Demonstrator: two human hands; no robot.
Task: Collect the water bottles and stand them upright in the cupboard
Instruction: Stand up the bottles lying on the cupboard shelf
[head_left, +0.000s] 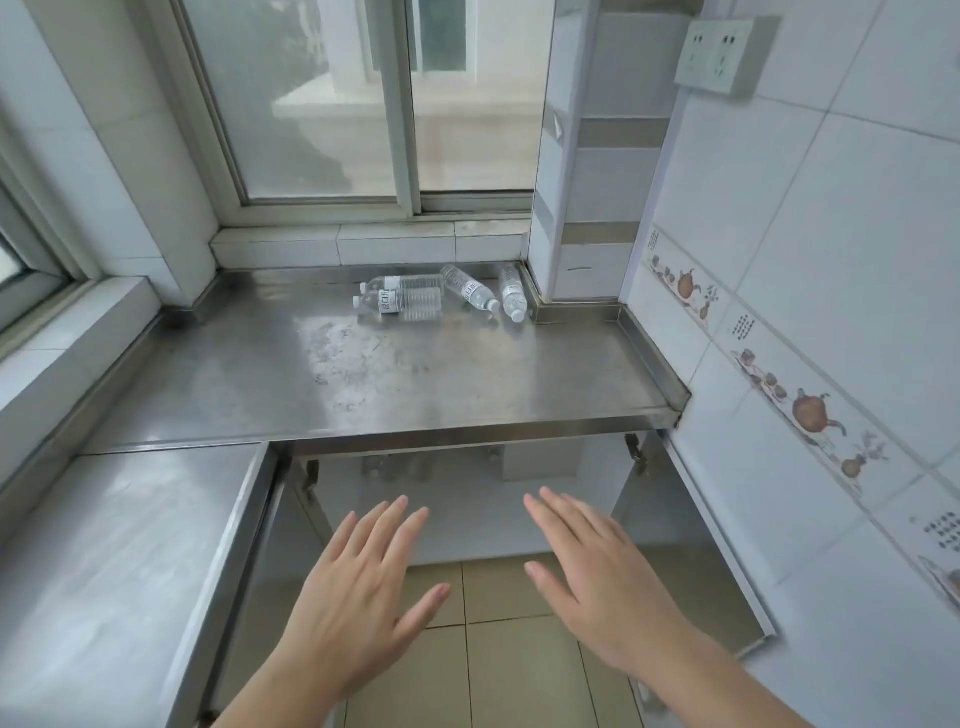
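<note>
Tiled kitchen corner, window (363, 104) far, socket (719, 54) far right. Steel counter (363, 374), smooth, scuffed, slick-looking. Cupboard (467, 519) under counter, doors open. Left hand (358, 587), right hand (597, 577) near, spread flat before cupboard, holding nothing. Four water bottles on their sides at far right of counter: two (400, 301) side by side, one (470, 289) angled, one (512, 292) by wall. Likely light, thin plastic, prone to rolling; grip mid-body around label.
</note>
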